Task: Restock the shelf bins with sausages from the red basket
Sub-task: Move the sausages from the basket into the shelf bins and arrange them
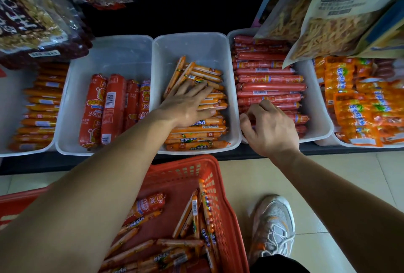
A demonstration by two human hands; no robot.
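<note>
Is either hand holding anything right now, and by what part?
Neither clearly. Left hand lies flat on orange sausages; right hand curls at the bin rim.

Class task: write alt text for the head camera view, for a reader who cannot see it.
A left hand lies flat on orange sausages in the middle bin while the right hand grips the next bin, full of red sausages. A red basket on the floor below holds more.

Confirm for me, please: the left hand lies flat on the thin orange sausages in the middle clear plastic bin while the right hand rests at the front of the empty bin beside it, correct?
Not quite. In the head view, the clear plastic bin by the right hand is not empty: it is stacked with long red sausages. The rest holds: the left hand lies flat on the thin orange sausages in the middle bin.
</note>
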